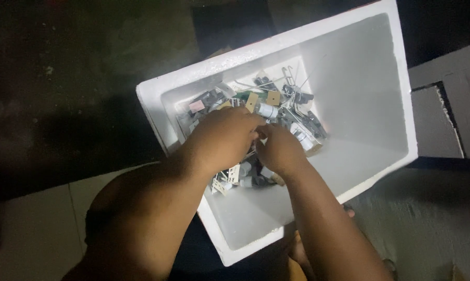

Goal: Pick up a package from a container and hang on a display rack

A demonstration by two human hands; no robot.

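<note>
Inside a white rectangular foam box (349, 78), both hands sit on a heap of small mixed electronic parts (276, 106). Left hand (225, 136): fingers curled together, tips meeting right hand (280, 151) over the heap; whether either is clamped on a part, cannot tell, contact pt hidden. Parts spread beyond and beneath both hands, incl. bent grey wire clips (292, 78) further out. Box interior to R of right hand bare. Dark floor (63, 78) to L of left hand.

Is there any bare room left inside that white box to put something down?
Yes. The white foam box has a bare floor on its right side, between the heap of small parts and the right wall, and another bare patch at the near end. The far left corner is crowded, where the left hand and right hand dig.
</note>
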